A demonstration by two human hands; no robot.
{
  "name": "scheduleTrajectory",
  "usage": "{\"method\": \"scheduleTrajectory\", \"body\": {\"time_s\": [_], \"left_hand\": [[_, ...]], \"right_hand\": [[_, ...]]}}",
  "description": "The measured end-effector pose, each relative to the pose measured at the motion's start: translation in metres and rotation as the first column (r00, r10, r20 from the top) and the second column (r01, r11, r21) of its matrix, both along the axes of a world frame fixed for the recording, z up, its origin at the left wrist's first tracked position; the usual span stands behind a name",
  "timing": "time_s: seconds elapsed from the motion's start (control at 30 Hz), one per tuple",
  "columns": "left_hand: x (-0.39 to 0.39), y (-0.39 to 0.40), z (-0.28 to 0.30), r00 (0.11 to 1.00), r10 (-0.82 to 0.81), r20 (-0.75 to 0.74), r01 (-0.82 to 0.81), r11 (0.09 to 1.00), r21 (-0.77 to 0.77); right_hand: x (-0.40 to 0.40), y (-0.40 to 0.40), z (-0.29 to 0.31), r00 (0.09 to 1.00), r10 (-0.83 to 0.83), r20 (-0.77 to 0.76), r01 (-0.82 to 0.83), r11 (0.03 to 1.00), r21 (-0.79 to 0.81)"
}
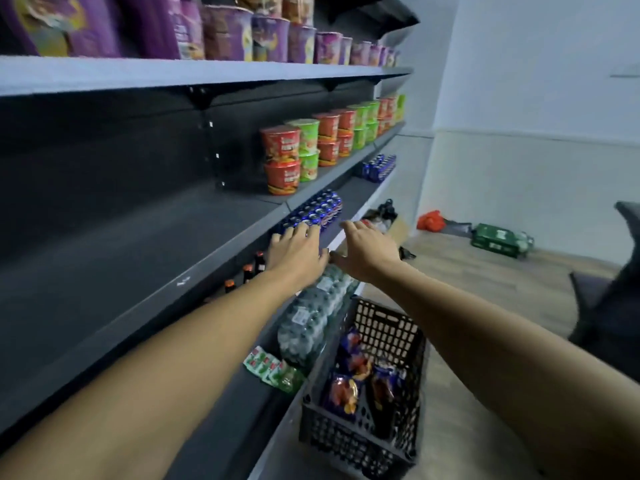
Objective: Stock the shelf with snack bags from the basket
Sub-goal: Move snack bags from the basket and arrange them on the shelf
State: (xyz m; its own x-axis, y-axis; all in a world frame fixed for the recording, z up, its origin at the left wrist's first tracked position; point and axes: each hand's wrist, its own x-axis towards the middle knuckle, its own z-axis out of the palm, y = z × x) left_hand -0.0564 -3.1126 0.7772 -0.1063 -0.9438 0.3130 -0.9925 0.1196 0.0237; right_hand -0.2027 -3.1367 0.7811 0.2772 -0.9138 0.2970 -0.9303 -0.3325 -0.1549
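Two bare forearms fill the foreground, both stretched forward toward the dark grey metal shelf unit (145,278). The left hand (294,251) reaches to the shelf edge with its fingers spread and straight, holding nothing; its fingertips lie at the near end of a block of blue drink cans (315,211), though contact is hard to confirm. The right hand (367,251) hangs just beside it, palm down, fingers relaxed and loose — empty too.

Below the arms, a black plastic lattice basket (384,327) sits on the floor against the foot of the shelving. Inside it lie several purple-and-orange snack bags (346,393), heaped together, none of them in either hand.

On the lowest shelf, left of the basket, lies a shrink-wrapped pack of clear water bottles (311,313), with small green-and-white sachets (266,367) at its near end. A few dark bottles with orange caps (247,271) stand further in. Higher up, red and green instant noodle cups (304,147) are stacked two high, and purple noodle cups (242,32) line the top shelf — the stretch of middle shelf nearest the camera is bare.
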Motion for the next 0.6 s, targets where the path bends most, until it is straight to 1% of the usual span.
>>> {"method": "scheduleTrajectory", "body": {"time_s": [0.13,0.27,0.4,0.6], "left_hand": [[-0.049,-0.03,-0.012,0.999,-0.032,-0.002,0.032,0.999,0.035],[-0.073,-0.055,-0.03,0.998,-0.06,0.007,0.059,0.996,0.065],[-0.084,-0.081,-0.052,0.997,-0.073,-0.009,0.074,0.993,0.09],[-0.092,-0.13,-0.102,0.991,-0.13,-0.04,0.135,0.976,0.171]], "right_hand": [[-0.05,-0.021,-0.016,0.999,-0.046,-0.007,0.047,0.999,0.016],[-0.079,-0.038,-0.03,0.997,-0.081,-0.016,0.082,0.996,0.026],[-0.087,-0.056,-0.049,0.996,-0.091,0.006,0.091,0.995,0.033],[-0.086,-0.095,-0.1,0.991,-0.136,-0.02,0.137,0.98,0.146]]}}
